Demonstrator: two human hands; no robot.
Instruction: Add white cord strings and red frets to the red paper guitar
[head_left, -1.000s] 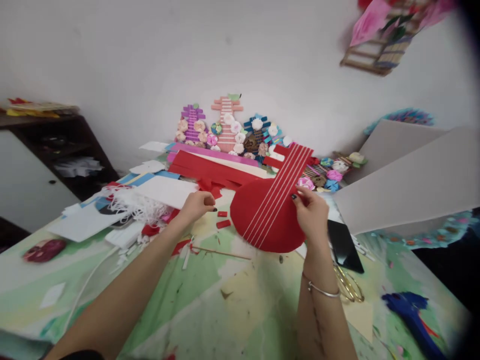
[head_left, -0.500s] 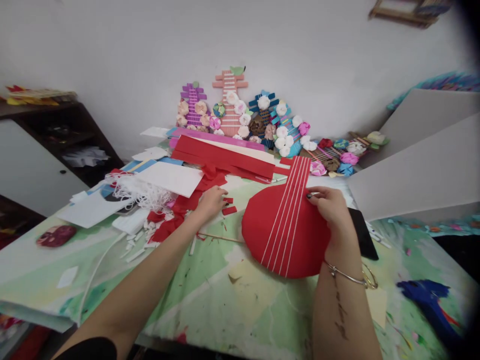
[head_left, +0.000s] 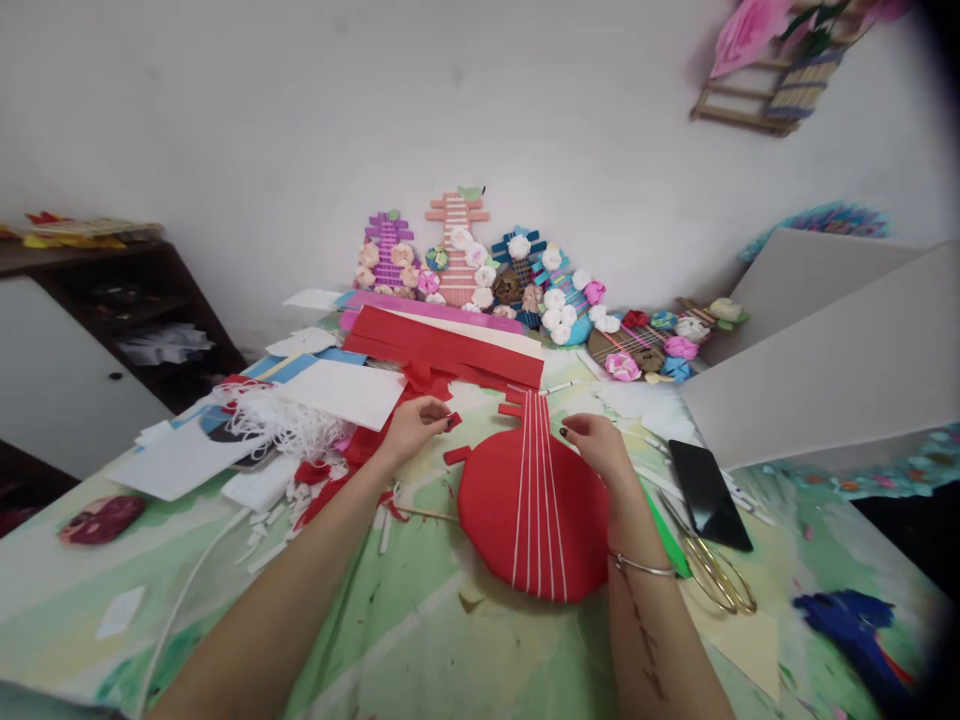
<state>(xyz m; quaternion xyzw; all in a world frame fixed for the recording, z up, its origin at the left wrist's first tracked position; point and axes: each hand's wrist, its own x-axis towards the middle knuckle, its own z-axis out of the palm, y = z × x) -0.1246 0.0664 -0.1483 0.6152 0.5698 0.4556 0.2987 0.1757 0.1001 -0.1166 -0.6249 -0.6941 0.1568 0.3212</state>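
A red lute-shaped craft instrument [head_left: 491, 500] with white strings down its front lies flat on the table before me. Two short red pegs [head_left: 511, 403] stick out to the left of its neck. My left hand [head_left: 418, 428] is closed in a pinch on a small red strip [head_left: 454, 421], left of the neck. Another red strip [head_left: 456, 455] lies by the instrument's upper left edge. Over the upper right of the round body, my right hand [head_left: 596, 445] has loosely bent fingers, just off the neck, with nothing visible in them.
Red sheets [head_left: 450, 345] lie behind the instrument. Paper scraps and white string [head_left: 289, 425] are heaped left. Gold-handled scissors [head_left: 716, 572], a black phone [head_left: 709, 495] and a blue glue gun [head_left: 851, 630] lie right. Flower-decorated instruments [head_left: 456, 270] lean against the wall.
The red instrument has turned more upright and shifted left in view. My left hand has picked up a small red strip. My right hand has come away from the neck's edge.
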